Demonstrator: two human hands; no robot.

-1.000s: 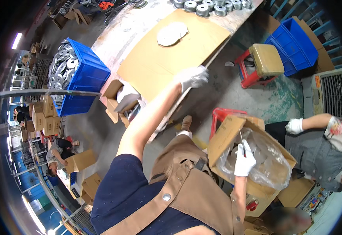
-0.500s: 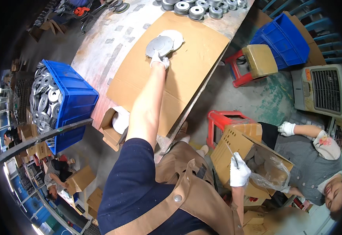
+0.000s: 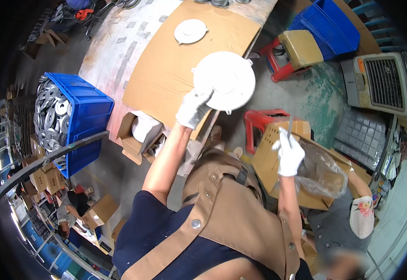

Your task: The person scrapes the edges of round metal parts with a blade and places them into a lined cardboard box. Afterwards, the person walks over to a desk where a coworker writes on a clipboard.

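My left hand [image 3: 193, 109], in a white glove, grips a round, pale metal cover [image 3: 224, 77] by its near edge. Small lugs stick out around the cover's rim, and it is held up over the right edge of the table. A similar round cover [image 3: 190, 31] lies flat on the cardboard sheet [image 3: 159, 84] farther back. My right hand [image 3: 290, 157], also gloved, is closed around a thin grey rod-like tool [image 3: 291, 123] pointing upward; its exact kind is unclear. That hand is beside an open carton [image 3: 269, 161] with a clear plastic liner [image 3: 332, 175].
At left, a blue crate [image 3: 89, 109] holds many metal discs [image 3: 52, 116]. A small open box [image 3: 128, 128] contains a white round part. Red stools [image 3: 259, 122] stand right of the table. A co-worker [image 3: 341, 219] leans by the carton; another person [image 3: 70, 207] works far left.
My left hand has lifted one cover off the other and brought it nearer and rightward. My right hand has risen with the tool. The co-worker has shifted toward the carton.
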